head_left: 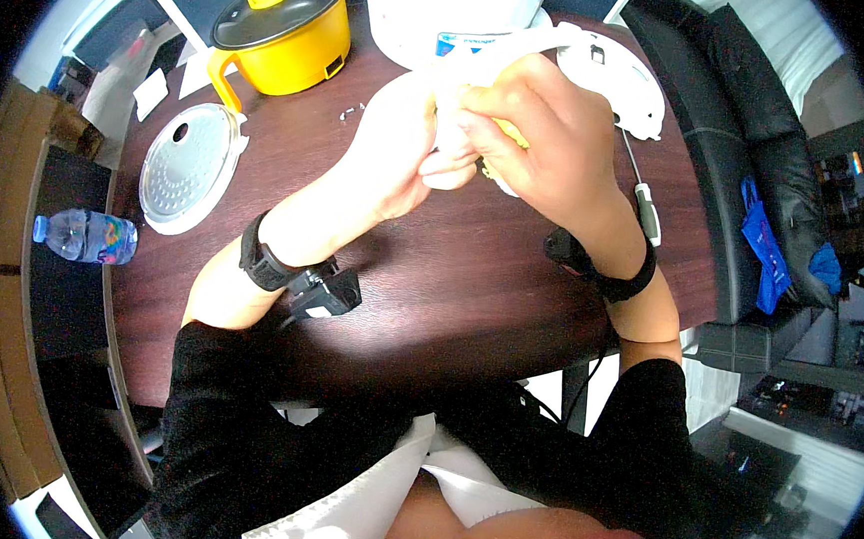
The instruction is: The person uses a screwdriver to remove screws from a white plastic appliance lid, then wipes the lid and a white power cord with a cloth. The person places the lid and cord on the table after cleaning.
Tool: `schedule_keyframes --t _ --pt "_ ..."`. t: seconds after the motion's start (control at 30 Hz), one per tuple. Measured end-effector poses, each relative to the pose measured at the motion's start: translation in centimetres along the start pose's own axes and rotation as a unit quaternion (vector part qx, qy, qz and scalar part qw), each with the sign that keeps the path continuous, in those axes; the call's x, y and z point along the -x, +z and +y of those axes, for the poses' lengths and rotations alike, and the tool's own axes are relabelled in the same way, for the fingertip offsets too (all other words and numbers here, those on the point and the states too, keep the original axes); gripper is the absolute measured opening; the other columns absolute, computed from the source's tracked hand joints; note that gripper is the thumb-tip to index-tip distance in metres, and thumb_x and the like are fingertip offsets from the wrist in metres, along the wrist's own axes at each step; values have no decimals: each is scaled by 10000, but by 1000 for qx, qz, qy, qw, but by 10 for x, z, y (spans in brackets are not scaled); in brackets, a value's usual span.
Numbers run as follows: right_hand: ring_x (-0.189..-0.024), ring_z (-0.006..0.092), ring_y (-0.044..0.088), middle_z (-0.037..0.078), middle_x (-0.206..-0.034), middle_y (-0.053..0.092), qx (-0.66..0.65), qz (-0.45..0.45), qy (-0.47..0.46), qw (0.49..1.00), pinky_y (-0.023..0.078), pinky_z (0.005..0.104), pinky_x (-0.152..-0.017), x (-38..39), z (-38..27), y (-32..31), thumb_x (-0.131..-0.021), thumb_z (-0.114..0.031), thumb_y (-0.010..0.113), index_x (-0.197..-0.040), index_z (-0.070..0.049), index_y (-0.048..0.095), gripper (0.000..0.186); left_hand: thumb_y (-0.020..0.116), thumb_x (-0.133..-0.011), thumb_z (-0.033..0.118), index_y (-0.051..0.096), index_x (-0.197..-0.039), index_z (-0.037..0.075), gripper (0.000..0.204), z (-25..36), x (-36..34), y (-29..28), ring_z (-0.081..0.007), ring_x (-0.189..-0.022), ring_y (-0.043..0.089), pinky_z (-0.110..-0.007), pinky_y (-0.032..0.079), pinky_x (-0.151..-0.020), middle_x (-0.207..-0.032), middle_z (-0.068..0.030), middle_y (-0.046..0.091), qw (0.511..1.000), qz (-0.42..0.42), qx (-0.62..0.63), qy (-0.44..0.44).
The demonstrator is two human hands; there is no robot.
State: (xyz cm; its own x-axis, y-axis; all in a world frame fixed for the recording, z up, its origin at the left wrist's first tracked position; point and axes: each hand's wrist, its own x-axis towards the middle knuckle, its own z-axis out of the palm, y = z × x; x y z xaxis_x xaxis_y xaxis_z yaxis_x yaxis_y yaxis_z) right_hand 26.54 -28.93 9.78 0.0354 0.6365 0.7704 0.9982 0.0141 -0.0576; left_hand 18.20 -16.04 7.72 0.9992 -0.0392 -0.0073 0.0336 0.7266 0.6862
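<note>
My left hand (pixel 401 132) and my right hand (pixel 551 138) meet above the far middle of the table. Both are closed around a white plastic part (pixel 450 106), washed out by bright light. Bits of yellow show under my right fingers; whether they belong to that part, I cannot tell. Just beyond my right hand lies a rounded white plastic cover (pixel 625 88). A screwdriver (pixel 646 212) with a grey and white handle rests on the table right of my right wrist. Several small screws (pixel 351 112) lie left of my left hand.
At the back left stands a yellow pot (pixel 291 59) with a dark lid, beside a white tub (pixel 400 12). A round translucent lid (pixel 194 168) lies on the left of the dark wooden table (pixel 449 311). A water bottle (pixel 84 235) is past the left edge; a black sofa (pixel 703 118) stands right.
</note>
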Motion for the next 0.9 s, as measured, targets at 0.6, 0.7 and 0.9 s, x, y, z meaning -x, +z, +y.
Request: schedule_keyframes --t 0.6,0.7,0.9 --pt "-686 167 609 88 -761 621 153 195 198 948 471 271 -615 11 86 -21 -896 -204 580 -851 -3 593 207 335 -985 403 475 -897 72 370 20 12 12 -63 -288 232 -210 200 -296 -466 29 341 998 -39 -42 25" --pt "-699 128 614 54 -818 641 50 208 265 940 493 261 -618 22 109 -23 -919 -207 540 -925 -1 598 215 312 -986 424 475 -909 74 394 29 15 14 -63 -282 229 -210 194 -290 -454 32 329 998 -39 -33 29" --pt "-778 181 618 77 -942 614 -620 119 382 675 529 311 -690 36 108 -4 -925 -233 482 -1054 -33 553 249 377 -972 434 481 -873 70 391 21 4 5 -48 -307 234 -201 205 -319 -463 42 344 990 -98 -99 21"
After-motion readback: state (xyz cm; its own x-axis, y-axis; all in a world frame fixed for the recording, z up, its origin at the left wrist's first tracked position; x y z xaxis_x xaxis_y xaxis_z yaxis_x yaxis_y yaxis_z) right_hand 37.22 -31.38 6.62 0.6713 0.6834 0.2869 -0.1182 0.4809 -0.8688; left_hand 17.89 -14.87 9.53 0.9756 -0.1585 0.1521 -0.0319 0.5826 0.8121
